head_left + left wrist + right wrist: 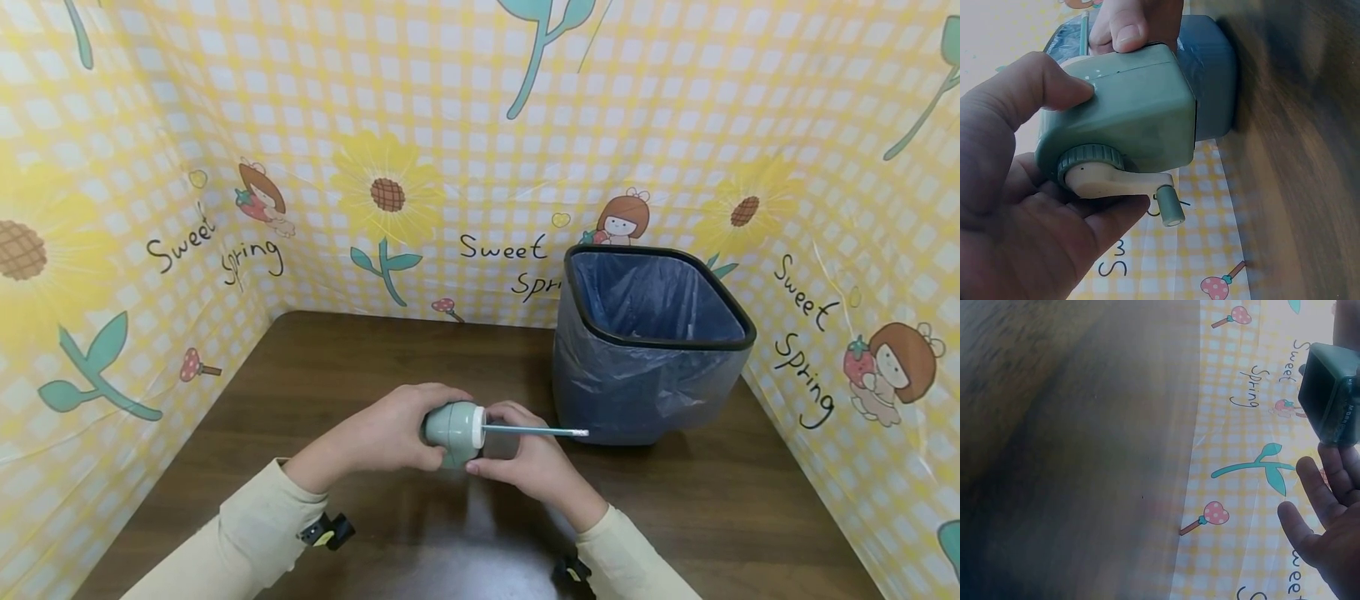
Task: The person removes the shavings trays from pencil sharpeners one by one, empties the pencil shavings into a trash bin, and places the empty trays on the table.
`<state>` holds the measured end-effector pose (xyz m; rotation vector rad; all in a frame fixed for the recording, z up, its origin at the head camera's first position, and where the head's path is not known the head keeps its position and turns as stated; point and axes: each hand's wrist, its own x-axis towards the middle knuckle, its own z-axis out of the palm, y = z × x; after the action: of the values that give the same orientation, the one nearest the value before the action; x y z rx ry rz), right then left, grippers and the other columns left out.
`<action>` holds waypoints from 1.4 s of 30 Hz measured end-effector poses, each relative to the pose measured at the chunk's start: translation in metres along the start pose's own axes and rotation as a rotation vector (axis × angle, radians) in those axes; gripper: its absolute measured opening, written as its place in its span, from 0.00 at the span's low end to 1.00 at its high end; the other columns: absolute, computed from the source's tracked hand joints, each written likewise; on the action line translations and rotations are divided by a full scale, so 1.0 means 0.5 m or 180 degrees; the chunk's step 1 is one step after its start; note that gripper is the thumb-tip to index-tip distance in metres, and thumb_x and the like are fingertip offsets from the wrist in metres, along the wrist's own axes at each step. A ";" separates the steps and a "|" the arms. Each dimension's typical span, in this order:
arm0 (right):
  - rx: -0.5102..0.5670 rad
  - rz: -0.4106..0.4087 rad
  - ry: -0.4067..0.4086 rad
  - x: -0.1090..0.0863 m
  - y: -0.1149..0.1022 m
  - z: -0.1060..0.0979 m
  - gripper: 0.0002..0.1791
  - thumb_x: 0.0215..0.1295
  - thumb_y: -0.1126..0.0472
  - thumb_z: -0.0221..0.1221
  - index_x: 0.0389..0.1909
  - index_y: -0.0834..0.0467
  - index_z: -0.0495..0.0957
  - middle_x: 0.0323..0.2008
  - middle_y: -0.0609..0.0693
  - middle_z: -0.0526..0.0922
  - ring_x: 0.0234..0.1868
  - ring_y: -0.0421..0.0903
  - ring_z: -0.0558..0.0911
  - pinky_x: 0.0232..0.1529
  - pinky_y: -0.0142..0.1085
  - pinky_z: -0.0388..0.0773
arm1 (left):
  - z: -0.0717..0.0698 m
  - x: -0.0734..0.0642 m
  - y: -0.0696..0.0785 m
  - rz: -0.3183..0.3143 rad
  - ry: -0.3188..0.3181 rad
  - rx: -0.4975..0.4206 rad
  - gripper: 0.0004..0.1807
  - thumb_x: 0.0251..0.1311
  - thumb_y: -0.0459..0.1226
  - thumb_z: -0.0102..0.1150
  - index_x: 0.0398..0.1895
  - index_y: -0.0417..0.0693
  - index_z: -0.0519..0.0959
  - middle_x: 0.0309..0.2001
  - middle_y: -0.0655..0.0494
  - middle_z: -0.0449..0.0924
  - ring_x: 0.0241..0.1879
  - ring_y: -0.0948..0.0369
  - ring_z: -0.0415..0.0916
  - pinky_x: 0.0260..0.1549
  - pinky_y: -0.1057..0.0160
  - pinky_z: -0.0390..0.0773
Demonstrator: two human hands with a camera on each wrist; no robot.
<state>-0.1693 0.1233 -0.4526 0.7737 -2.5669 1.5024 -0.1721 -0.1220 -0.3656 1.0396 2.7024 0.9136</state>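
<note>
A green hand-crank pencil sharpener (452,427) is held up off the table between both hands. My left hand (393,429) grips it around the body, thumb pressed on one face in the left wrist view, beside the cream crank (1107,179) with its green knob. A blue-green pencil (532,430) sticks out of the sharpener's white front, its pale end pointing right. The right hand (528,454) holds the sharpener's other end between thumb and fingers; in the right wrist view its remaining fingers spread loosely below the sharpener's dark end face (1322,394).
A bin (652,392) with a black rim and a bluish plastic liner stands at the back right of the brown wooden table (337,350). Yellow checked cloth (465,125) with printed flowers hangs around the table on three sides.
</note>
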 end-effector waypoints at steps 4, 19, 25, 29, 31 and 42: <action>0.0000 -0.0005 0.0041 0.000 -0.001 0.002 0.31 0.46 0.38 0.79 0.52 0.40 0.79 0.51 0.32 0.81 0.55 0.37 0.79 0.60 0.46 0.75 | 0.001 -0.002 -0.002 -0.0001 0.0005 -0.0029 0.36 0.47 0.36 0.70 0.66 0.56 0.76 0.54 0.64 0.79 0.43 0.63 0.76 0.40 0.62 0.78; -0.0020 -0.0027 0.0108 -0.002 -0.003 0.003 0.31 0.46 0.39 0.79 0.52 0.41 0.80 0.50 0.32 0.81 0.54 0.37 0.79 0.59 0.46 0.75 | 0.002 -0.005 -0.005 -0.0053 -0.0007 -0.0055 0.36 0.47 0.38 0.70 0.66 0.60 0.75 0.54 0.68 0.78 0.43 0.65 0.76 0.40 0.63 0.78; 0.0008 -0.0025 0.0101 -0.003 -0.001 0.002 0.31 0.47 0.40 0.79 0.52 0.41 0.80 0.51 0.33 0.81 0.54 0.37 0.79 0.60 0.47 0.74 | 0.003 -0.004 -0.006 -0.0066 -0.0019 -0.0074 0.36 0.48 0.38 0.70 0.66 0.61 0.75 0.54 0.68 0.78 0.43 0.65 0.76 0.40 0.63 0.79; 0.0026 -0.0007 0.0106 -0.003 -0.002 0.001 0.31 0.46 0.40 0.79 0.52 0.40 0.80 0.51 0.32 0.81 0.55 0.37 0.79 0.61 0.48 0.74 | 0.003 -0.003 -0.006 -0.0073 -0.0015 -0.0070 0.36 0.48 0.38 0.70 0.66 0.61 0.75 0.54 0.68 0.78 0.43 0.64 0.76 0.40 0.63 0.78; 0.0041 0.0012 0.0108 -0.003 -0.003 0.001 0.31 0.46 0.40 0.79 0.52 0.40 0.80 0.51 0.32 0.81 0.55 0.37 0.79 0.61 0.49 0.73 | 0.003 -0.003 -0.006 -0.0060 -0.0011 -0.0055 0.36 0.48 0.38 0.70 0.66 0.60 0.75 0.54 0.67 0.78 0.43 0.64 0.76 0.40 0.62 0.78; 0.0019 0.0075 0.0128 -0.005 -0.004 0.001 0.32 0.46 0.39 0.79 0.53 0.39 0.79 0.51 0.32 0.80 0.57 0.37 0.78 0.63 0.50 0.71 | 0.003 -0.002 -0.007 -0.0004 0.0029 -0.0017 0.37 0.47 0.36 0.71 0.66 0.57 0.75 0.55 0.63 0.78 0.44 0.63 0.76 0.41 0.62 0.78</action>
<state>-0.1662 0.1232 -0.4517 0.7088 -2.5525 1.5166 -0.1728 -0.1239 -0.3689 1.0353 2.7060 0.9271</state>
